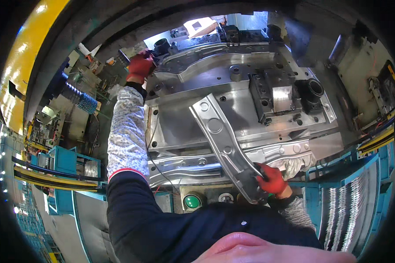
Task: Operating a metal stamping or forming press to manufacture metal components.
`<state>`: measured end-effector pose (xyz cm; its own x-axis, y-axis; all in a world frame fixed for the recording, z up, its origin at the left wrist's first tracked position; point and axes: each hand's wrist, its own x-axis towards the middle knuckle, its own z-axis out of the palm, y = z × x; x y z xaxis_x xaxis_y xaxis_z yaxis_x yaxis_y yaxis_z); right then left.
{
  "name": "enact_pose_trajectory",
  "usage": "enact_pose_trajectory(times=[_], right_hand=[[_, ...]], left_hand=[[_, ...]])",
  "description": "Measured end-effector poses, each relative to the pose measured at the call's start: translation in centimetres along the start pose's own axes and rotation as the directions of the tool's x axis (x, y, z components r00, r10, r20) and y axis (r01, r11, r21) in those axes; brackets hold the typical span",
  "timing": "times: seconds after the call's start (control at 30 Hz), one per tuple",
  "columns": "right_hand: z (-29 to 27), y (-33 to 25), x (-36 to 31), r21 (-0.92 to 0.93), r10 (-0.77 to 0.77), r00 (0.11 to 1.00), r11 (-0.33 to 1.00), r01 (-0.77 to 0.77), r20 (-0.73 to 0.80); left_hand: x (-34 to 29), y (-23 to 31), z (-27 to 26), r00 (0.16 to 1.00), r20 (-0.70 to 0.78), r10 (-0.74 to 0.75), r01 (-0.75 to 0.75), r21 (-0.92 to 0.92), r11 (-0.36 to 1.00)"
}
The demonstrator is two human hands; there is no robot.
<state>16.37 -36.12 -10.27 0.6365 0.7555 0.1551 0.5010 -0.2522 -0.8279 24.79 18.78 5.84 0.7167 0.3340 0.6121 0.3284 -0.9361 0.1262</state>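
Note:
My right hand (272, 180), in a red glove, grips the lower end of a long stamped sheet-metal panel (226, 147). The panel slants up and leftward over the die (184, 127), showing round embossed spots and a hole. At the back left, my left hand (140, 66), also red-gloved, is closed at the left end of another curved metal panel (197, 56) lying along the far side of the die. Its fingertips are partly hidden against that end. Across the front lies a third formed piece (184, 165), crossed by the held panel.
A dark guide post (310, 90) and a block (274, 98) rise from the die's right side. A green button (192, 201) sits at the front edge. A blue rack (373, 193) of stacked panels stands at right. A yellow press frame (28, 57) is at left.

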Motion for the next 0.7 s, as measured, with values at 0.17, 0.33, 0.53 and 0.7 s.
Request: enact_pose_trajectory(times=[0.17, 0.33, 0.53, 0.7], right_hand=[[0.7, 0.8, -0.3, -0.033, -0.043, 0.998, 0.999, 0.042, -0.041], [0.2, 0.3, 0.2, 0.062, -0.036, 0.999, 0.997, 0.038, -0.042], [0.0, -0.1, 0.4, 0.027, 0.000, 1.000, 1.000, 0.001, -0.011], [0.2, -0.4, 0.7, -0.001, -0.106, 0.994, 0.994, 0.106, -0.035]], left_hand=[[-2.1, -2.9, -2.8, 0.959, -0.199, -0.203, 0.143, -0.279, 0.950], [-7.2, -4.4, -7.7, 0.951, -0.214, -0.225, 0.171, -0.243, 0.955], [-15.8, -1.4, -10.8, 0.935, -0.041, 0.352, -0.347, 0.085, 0.934], [-19.0, -2.6, -7.3, 0.874, 0.298, 0.383, -0.448, 0.193, 0.873]])
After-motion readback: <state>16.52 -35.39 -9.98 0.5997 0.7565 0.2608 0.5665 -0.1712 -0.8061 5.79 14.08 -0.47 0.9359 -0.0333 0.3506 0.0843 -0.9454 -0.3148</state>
